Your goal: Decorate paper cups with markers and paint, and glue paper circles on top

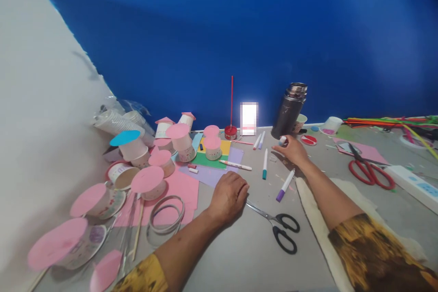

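My left hand [228, 195] rests knuckles-up on the grey table [246, 251], fingers curled under, on the blade end of black-handled scissors [278, 226] beside a purple paper sheet [214, 171]. What its fingers hold, if anything, is hidden. My right hand [291, 149] reaches farther out and pinches a small white and blue object [282, 140], perhaps a glue stick or cap, close to a dark steel flask [290, 110]. Markers lie between the hands: a teal-tipped one [264, 164], a purple-tipped one [284, 185] and a white one [235, 165].
Several paper cups topped with pink discs [148, 181] and one blue disc [125, 137] crowd the left on pink paper. A clear tape roll [166, 216], red scissors [367, 169], a power strip [415, 187], pipe cleaners [393, 122] and a red stand with a stick [231, 130] are around. A blue wall rises behind.
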`<state>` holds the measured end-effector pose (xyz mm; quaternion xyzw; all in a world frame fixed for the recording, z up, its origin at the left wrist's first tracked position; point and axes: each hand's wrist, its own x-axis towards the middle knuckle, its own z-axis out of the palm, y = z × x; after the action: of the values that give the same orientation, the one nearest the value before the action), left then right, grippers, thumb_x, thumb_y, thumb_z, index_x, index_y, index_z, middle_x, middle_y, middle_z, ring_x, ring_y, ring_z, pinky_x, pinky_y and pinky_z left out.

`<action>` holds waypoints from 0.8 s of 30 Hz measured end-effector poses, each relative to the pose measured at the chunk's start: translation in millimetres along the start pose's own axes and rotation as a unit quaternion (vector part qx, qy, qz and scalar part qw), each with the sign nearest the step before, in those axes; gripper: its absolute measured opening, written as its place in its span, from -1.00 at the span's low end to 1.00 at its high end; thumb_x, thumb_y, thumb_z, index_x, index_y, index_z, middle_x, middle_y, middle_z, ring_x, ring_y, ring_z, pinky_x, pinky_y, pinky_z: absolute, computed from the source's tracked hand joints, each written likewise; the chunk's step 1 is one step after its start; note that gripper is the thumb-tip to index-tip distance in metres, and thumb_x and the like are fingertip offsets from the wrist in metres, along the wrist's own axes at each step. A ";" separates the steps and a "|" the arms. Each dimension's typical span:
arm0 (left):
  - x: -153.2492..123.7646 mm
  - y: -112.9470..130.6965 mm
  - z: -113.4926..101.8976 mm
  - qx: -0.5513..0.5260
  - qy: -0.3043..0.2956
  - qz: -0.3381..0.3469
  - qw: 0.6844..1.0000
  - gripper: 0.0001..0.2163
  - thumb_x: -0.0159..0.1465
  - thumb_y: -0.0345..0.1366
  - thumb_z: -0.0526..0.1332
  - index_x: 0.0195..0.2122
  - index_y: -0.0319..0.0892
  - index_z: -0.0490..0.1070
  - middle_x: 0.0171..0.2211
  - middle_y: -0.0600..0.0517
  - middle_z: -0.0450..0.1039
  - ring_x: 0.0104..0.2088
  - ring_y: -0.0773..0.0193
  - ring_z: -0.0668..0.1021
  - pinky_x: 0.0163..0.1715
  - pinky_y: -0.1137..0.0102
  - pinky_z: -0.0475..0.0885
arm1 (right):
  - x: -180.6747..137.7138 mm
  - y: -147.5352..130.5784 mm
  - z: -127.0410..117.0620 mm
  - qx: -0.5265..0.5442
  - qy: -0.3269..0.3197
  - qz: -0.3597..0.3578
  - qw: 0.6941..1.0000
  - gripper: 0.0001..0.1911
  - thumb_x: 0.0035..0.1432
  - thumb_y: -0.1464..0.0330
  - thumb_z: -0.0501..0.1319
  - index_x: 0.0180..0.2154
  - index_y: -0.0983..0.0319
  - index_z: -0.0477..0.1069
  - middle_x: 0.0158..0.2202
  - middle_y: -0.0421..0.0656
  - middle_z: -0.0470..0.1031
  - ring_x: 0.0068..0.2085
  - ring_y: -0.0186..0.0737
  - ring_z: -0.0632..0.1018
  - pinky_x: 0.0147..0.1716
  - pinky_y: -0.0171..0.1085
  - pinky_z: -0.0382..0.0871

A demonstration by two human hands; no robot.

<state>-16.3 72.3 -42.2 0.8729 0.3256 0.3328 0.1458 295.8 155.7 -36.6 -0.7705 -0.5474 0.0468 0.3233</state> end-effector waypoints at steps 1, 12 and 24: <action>-0.3 0.3 0.3 -0.001 0.003 -0.001 1.000 -0.79 0.43 -0.37 0.11 -0.33 -0.16 0.47 -0.34 -0.07 0.51 -0.25 0.14 0.50 -0.18 0.23 0.38 | -0.4 -1.5 -1.8 0.002 0.024 -0.011 1.000 -0.44 0.02 0.09 0.45 -0.02 0.26 0.51 -0.12 0.04 0.62 -0.16 0.01 0.57 -0.20 -0.16 0.35; -1.9 16.0 -17.1 0.055 -0.099 -0.129 0.985 -0.79 0.26 -0.51 0.07 -0.21 -0.15 0.45 -0.31 -0.06 0.57 -0.25 0.13 0.55 -0.18 0.28 0.38 | -12.1 -17.0 -6.9 0.012 0.230 -0.288 0.929 -0.67 0.41 0.18 0.12 -0.32 0.20 0.51 -0.37 -0.05 0.57 -0.30 -0.03 0.47 -0.21 -0.12 0.33; -1.2 21.9 -17.5 0.138 -0.144 -0.126 0.972 -0.65 0.52 -0.19 -0.06 -0.31 -0.11 0.43 -0.36 -0.05 0.61 -0.32 0.15 0.60 -0.31 0.31 0.28 | -31.9 -45.8 -12.2 -0.023 0.170 -0.415 0.893 -0.73 0.42 0.24 0.18 -0.33 0.20 0.48 -0.39 -0.08 0.55 -0.30 -0.07 0.47 -0.20 -0.14 0.35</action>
<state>-18.5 55.8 -19.5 0.8755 0.4508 0.1345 0.1102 251.0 131.1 -10.9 -0.4766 -0.7550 -0.2359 0.3836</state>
